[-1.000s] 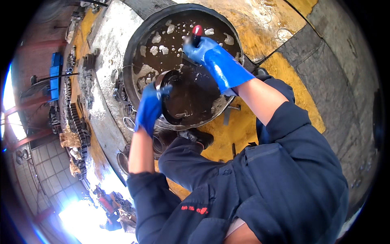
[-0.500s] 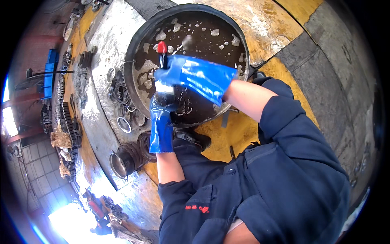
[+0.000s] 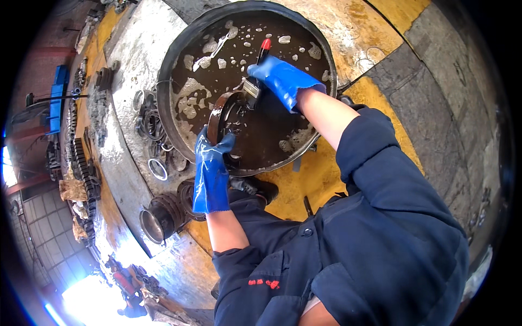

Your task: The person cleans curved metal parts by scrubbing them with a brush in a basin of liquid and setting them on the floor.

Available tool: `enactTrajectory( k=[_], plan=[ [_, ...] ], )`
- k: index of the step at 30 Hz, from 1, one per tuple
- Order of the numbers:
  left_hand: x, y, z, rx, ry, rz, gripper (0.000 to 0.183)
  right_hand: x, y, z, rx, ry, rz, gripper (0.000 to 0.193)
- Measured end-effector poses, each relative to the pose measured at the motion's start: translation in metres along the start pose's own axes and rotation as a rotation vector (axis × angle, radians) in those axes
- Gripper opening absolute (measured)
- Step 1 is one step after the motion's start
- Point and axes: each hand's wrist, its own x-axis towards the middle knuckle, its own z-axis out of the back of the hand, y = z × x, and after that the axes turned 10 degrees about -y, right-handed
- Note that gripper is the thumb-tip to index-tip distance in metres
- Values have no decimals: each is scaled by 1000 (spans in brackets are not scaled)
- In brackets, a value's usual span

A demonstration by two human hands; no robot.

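At a tub (image 3: 164, 100) of dark liquid (image 3: 263, 144), a gloved left hand (image 3: 213, 163) pinches a ring (image 3: 216, 114) by its near edge; the right hand (image 3: 272, 73) clasps a slanting brush (image 3: 250, 89), bristles (image 3: 252, 103) down beside the ring's far edge.

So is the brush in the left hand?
No, the right hand grips the brush, and the left hand holds a ring.
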Motion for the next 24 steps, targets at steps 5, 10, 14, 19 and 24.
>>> enactTrajectory(
  k=[5,10,14,19,24],
  plan=[
    [-3,-6,-1,-148,39,105,53,-41,25,0,-195,13,-125,43],
    [-3,-11,1,-364,-37,206,40,-102,44,-11,-687,3,461,36],
    [-3,-19,-10,-409,-66,239,33,-103,27,-38,-408,159,850,23],
    [-8,-23,-4,-333,-35,191,41,-112,26,-45,-770,-12,1242,35],
    [-17,-29,2,-343,31,191,41,-97,35,-75,-672,190,211,33]
  ],
)
